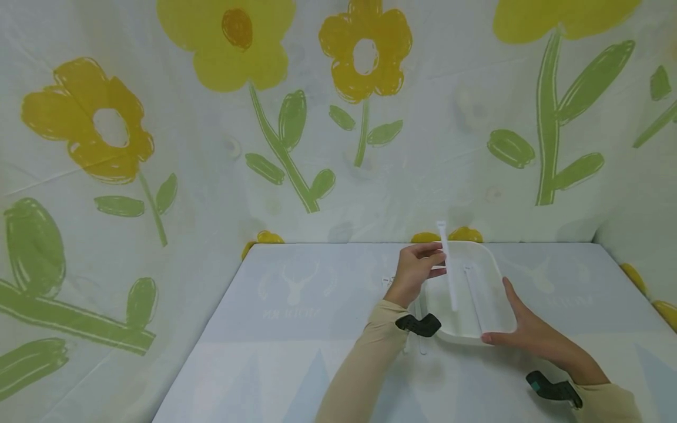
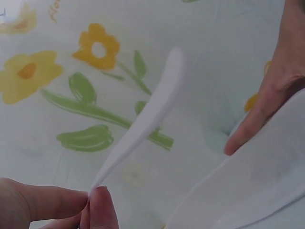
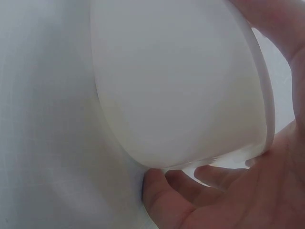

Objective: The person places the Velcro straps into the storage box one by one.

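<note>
My left hand (image 1: 415, 271) pinches a long, thin white strip (image 1: 450, 282) with a small wider head at its upper end. In the left wrist view the strip (image 2: 143, 123) slants up from thumb and fingertip, its far end rounded and blurred. My right hand (image 1: 545, 338) grips a white rounded tray (image 1: 499, 299) by its right side and near corner. A second slim white strip (image 1: 474, 301) lies inside the tray. In the right wrist view, fingers (image 3: 164, 198) curl round the edge of the tray (image 3: 176, 86). The held strip overlaps the tray in the head view.
More slim white strips (image 1: 422, 345) lie on the table (image 1: 296, 358), partly behind my left wrist. Small pale pieces (image 1: 388, 282) sit left of that wrist. A flower-printed curtain (image 1: 211, 147) hangs behind and along the sides of the table.
</note>
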{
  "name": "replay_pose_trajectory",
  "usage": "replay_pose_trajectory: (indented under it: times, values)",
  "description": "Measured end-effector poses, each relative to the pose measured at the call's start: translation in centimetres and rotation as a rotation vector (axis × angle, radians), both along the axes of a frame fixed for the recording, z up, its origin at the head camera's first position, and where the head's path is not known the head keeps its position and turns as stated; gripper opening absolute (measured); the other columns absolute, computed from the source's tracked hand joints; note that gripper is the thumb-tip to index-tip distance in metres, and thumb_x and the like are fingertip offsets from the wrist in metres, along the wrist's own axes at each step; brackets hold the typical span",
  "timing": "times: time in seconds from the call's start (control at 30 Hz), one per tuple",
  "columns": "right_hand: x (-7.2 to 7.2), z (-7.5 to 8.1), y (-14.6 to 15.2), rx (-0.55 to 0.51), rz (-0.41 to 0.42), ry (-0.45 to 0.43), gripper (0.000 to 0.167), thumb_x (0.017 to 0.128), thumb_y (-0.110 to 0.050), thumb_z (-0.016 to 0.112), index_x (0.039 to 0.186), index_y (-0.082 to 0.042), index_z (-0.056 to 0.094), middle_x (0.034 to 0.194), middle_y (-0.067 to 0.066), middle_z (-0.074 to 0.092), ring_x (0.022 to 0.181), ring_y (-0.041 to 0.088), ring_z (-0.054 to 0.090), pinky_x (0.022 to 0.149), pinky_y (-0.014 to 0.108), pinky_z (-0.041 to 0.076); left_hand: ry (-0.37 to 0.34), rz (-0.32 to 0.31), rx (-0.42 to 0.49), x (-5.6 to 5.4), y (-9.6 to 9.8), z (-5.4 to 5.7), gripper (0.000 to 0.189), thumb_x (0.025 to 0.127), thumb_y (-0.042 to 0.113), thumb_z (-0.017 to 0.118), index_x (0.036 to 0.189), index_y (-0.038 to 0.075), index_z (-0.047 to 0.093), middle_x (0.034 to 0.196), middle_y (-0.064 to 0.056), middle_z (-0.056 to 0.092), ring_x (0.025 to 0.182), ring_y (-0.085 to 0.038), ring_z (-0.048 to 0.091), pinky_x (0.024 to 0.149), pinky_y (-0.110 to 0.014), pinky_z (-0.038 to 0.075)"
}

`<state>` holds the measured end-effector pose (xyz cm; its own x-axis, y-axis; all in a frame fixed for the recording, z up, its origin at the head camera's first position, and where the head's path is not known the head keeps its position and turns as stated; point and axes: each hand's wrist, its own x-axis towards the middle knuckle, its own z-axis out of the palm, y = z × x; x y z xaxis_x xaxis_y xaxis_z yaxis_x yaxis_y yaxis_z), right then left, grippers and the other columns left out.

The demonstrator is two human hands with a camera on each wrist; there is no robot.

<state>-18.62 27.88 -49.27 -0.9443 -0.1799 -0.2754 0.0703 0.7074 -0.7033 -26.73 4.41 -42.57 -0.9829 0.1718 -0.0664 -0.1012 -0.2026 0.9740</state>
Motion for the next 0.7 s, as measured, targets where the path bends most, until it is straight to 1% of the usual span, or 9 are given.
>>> replay_pose_trajectory:
  times: [0.13,0.4,0.5,0.7]
  values:
    - [0.0,-0.1,0.0,0.006,0.003,0.006,0.142,0.083,-0.053,0.08,0.156,-0.013,-0.035,0.163,0.041,-0.012,0.142,0.069,0.018,0.103,0.082,0.039,-0.002,-0.015,0.003,-0.1,0.5,-0.1,0.019,0.093,0.001,0.073,0.111,0.005,0.077,0.092,-0.003,0.071,0.084,-0.015,0.072,0.08,-0.037,0.067]
    - [0.2,0.4,-0.1,0.002,0.006,0.017,0.141,0.084,-0.051,0.08,0.156,-0.012,-0.035,0.164,0.042,-0.01,0.142,0.068,0.019,0.103,0.082,0.039,-0.009,-0.05,0.054,-0.3,1.5,-0.4,0.02,0.093,-0.001,0.071,0.113,0.001,0.076,0.089,-0.003,0.069,0.081,-0.013,0.072,0.083,-0.038,0.066]
    - [0.3,0.5,-0.1,-0.001,0.006,0.017,0.142,0.084,-0.051,0.08,0.156,-0.012,-0.035,0.164,0.042,-0.01,0.142,0.068,0.021,0.102,0.081,0.041,-0.016,-0.048,0.056,-0.4,1.9,-0.3,0.019,0.093,-0.001,0.072,0.112,0.0,0.076,0.089,-0.004,0.07,0.082,-0.015,0.073,0.083,-0.039,0.066]
    - [0.3,0.3,-0.1,-0.018,0.009,0.031,0.141,0.084,-0.05,0.08,0.157,-0.011,-0.034,0.163,0.042,-0.005,0.138,0.063,0.029,0.1,0.079,0.045,-0.032,-0.033,0.054,-0.5,2.7,-0.4,0.019,0.092,-0.004,0.071,0.109,0.001,0.077,0.09,-0.006,0.072,0.081,-0.015,0.073,0.081,-0.038,0.067]
